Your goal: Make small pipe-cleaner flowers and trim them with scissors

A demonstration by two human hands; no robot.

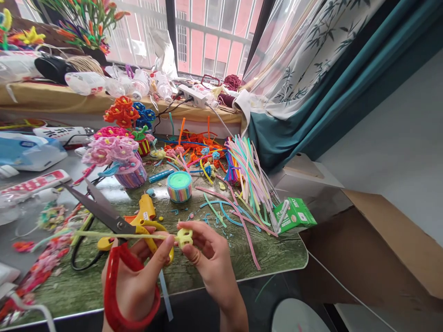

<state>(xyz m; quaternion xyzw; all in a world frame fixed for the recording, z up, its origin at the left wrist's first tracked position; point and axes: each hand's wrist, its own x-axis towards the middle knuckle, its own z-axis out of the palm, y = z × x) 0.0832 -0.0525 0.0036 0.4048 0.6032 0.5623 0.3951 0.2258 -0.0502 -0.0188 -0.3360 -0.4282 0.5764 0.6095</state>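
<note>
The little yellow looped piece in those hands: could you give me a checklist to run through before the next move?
1. Looped piece supported: ok, the right hand holds it.
2. Yellow stem gripped: ok, the left hand pinches it right beside the piece.
3. Scissors closed: not ok, their blades stand apart, and the left hand carries them along with the stem.
4. Stem's free end out of the gap between the blades: ok, it sticks out to the side, outside that gap.
5. Glue gun cool: cannot tell; it lies on the table just beyond the hands.
</note>
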